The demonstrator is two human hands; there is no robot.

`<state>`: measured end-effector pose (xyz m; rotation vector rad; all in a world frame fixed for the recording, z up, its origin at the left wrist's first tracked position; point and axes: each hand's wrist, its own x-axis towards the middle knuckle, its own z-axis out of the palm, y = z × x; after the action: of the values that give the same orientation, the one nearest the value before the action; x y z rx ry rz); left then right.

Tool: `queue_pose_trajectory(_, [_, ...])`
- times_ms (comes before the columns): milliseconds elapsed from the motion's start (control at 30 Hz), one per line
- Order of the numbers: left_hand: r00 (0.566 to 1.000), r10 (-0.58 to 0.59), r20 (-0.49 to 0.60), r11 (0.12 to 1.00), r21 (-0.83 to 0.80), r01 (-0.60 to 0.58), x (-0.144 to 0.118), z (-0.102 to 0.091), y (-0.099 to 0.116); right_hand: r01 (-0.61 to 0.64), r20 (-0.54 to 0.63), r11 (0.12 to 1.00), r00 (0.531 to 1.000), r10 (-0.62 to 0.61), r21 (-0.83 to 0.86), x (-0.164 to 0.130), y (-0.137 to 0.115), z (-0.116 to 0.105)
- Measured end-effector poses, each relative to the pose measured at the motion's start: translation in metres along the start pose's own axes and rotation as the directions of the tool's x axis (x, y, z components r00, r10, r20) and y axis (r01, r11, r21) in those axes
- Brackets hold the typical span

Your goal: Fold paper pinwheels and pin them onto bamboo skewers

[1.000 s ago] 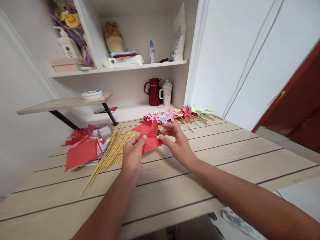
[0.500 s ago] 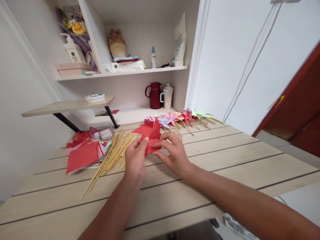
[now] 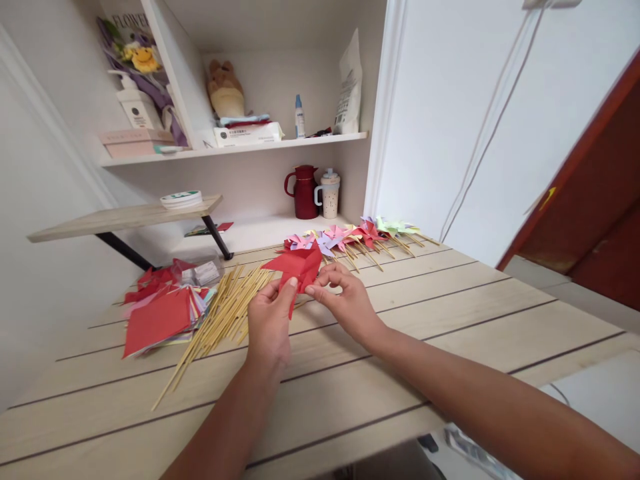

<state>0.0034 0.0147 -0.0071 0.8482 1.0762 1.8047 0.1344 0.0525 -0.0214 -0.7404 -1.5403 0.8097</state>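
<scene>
1. Nearest us is the bare front of the table (image 3: 350,407), pale boards with dark lines, and above it our two forearms reach forward.
2. Our left hand (image 3: 269,320) has its thumb pressed on the red paper (image 3: 300,261), the fingers closed behind it.
3. Our right hand (image 3: 345,299) pinches the paper's lower right edge between thumb and forefinger, its other fingers curled.
4. The paper is between our hands, over the middle of the table, with folded points standing up and out and one hanging down by the left thumb.
5. Just left of our left hand we see a loose heap of sticks (image 3: 225,313), and beside that a pile of sheets (image 3: 157,321), a red one uppermost.
6. Beyond our right hand, a row of pinwheels (image 3: 367,233) lies along the back, their sticks pointing toward us.
7. Farther off we see a dark red jug (image 3: 305,195) and a speckled cup (image 3: 331,197), side by side under the shelf (image 3: 240,153).
</scene>
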Motion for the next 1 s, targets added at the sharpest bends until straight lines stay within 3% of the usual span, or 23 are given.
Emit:
queue_pose_trajectory(333, [0.998,0.032,0.054,0.998,0.056,-0.035,-0.003,0.001,0.001,-0.145,0.030,0.972,0.989,0.142,0.185,0.004,0.005,-0.001])
queue_pose_trajectory(700, [0.993,0.031,0.115,0.996,0.080,-0.041,-0.001,0.000,-0.004,-0.289,0.077,0.857,0.956,0.284,0.427,0.007,-0.004,-0.003])
queue_pose_trajectory(1000, [0.992,0.038,0.121,0.996,0.073,-0.047,-0.002,0.000,-0.003,-0.313,0.132,0.845,0.950,0.284,0.435,0.005,-0.006,-0.003])
